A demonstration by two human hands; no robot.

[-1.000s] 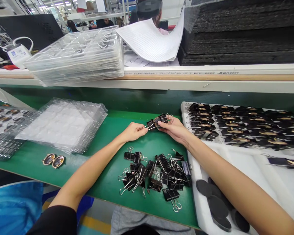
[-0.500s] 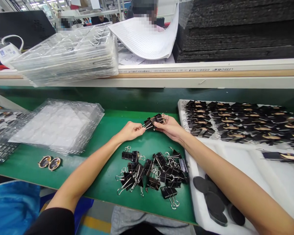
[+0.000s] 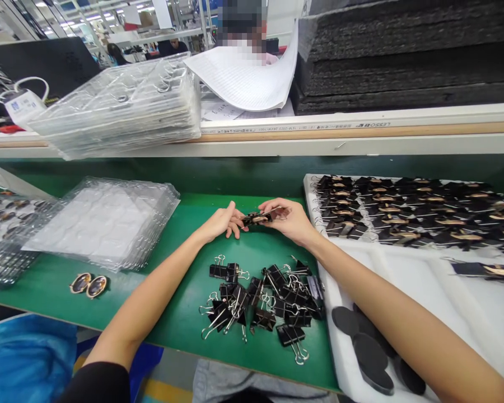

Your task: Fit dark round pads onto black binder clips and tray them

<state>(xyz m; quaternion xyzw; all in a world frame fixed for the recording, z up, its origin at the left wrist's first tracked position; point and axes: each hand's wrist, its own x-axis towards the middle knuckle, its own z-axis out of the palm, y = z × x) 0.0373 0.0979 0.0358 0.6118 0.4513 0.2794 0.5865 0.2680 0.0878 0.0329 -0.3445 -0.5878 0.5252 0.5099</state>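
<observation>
Over the green mat, my right hand [image 3: 292, 223] grips a clipped piece: black binder clips [image 3: 254, 219] with a narrow tan edge showing between them. My fingers hide part of it. At its left end is my left hand [image 3: 220, 224], thumb raised and fingers apart, the fingertips beside or just touching the clips; I cannot tell which. Nearer to me lies a loose pile of black binder clips [image 3: 285, 291] with silver wire handles. Two joined round pieces with gold rims and dark, mottled centres [image 3: 88, 284] rest on the mat at the left.
A white foam tray [image 3: 386, 254] at the right carries rows of clipped pieces [image 3: 399, 204] and several black discs [image 3: 369, 347]. Clear plastic trays [image 3: 105, 215] are stacked at the left. A shelf edge [image 3: 252, 146] crosses behind, bearing more clear trays [image 3: 126, 106] and black foam sheets [image 3: 403, 61].
My left hand has loosened its pinch on the clip, its thumb lifting and fingers spreading. My right hand has turned the clipped piece, so its tan edge now shows.
</observation>
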